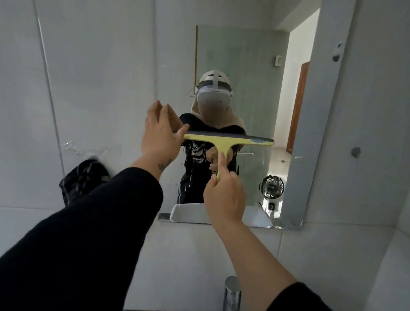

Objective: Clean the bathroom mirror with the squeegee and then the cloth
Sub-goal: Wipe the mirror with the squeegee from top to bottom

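The wall mirror (pixel 260 61) fills the middle of the head view and reflects a person in a headset. A yellow squeegee (pixel 227 140) with a dark rubber blade lies level against the glass at mid-height. My right hand (pixel 224 196) grips its handle from below, index finger stretched up along the stem. My left hand (pixel 160 133) is at the mirror's left edge, thumb touching the blade's left end, other fingers spread. Wet streaks run down the glass under the blade. A dark checked cloth (pixel 81 182) hangs on the wall left of the mirror.
White tiled walls surround the mirror. A chrome tap (pixel 231 302) stands at the bottom centre. A clear hook strip (pixel 82 148) is above the cloth. Round wall studs (pixel 355 152) sit to the mirror's right. A fan shows in the reflection.
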A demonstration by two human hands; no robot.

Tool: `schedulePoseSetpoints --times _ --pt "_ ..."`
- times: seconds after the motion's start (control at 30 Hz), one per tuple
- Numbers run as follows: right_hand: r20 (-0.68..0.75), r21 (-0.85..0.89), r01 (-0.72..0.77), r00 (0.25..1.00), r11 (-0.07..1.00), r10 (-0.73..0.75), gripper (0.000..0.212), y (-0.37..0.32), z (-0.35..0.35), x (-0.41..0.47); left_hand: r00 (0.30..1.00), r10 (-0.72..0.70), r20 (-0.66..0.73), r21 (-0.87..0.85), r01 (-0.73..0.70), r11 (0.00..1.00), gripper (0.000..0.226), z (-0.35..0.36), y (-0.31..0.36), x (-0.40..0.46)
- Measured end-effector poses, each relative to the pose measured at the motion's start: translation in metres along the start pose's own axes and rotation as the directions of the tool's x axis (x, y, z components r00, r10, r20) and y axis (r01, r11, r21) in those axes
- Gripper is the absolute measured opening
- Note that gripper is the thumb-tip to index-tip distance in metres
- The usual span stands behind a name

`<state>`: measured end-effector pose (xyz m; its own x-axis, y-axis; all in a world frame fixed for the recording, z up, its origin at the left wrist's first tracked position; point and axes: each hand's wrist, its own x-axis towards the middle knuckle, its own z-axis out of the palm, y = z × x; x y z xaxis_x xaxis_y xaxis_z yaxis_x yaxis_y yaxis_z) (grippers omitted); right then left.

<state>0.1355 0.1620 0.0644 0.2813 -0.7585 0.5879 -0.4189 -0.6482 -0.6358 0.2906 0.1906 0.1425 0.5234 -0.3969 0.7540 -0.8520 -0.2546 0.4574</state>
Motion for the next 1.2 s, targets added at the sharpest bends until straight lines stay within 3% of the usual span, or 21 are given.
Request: schedulePoseSetpoints --times 0.33,0.5,0.73,0.87,1.2 --pt "0.143 -0.334 0.206 0.976 0.92 -0.167 0.064 0.018 -0.004 -0.001 0.999 0.018 -0.039 0.124 -0.013 0.992 0.082 0.012 -0.001 -0.008" --pt "0.127 -0.428 0.255 0.967 0.867 -0.221 0.065 0.035 -0.023 0.008 0.999 -0.018 -0.027 0.165 0.022 0.986 0.087 0.02 0.004 -0.025" --pt "0.117 -0.479 0.204 0.979 0.854 -0.168 0.073 0.062 -0.055 0.017 0.997 -0.067 0.039 0.163 0.059 0.985 0.094 0.042 0.002 -0.051" --pt "0.056 -0.477 0.156 0.988 0.865 -0.147 0.068 0.084 -0.07 0.02 0.998 -0.06 0.034 0.162 0.054 0.985 0.098 0.046 0.0 -0.05" --pt "0.02 -0.348 -0.054 0.998 0.936 0.065 0.055 0.122 -0.088 0.01 0.999 -0.04 0.006 0.099 0.039 0.994 0.101 0.052 -0.003 -0.05"
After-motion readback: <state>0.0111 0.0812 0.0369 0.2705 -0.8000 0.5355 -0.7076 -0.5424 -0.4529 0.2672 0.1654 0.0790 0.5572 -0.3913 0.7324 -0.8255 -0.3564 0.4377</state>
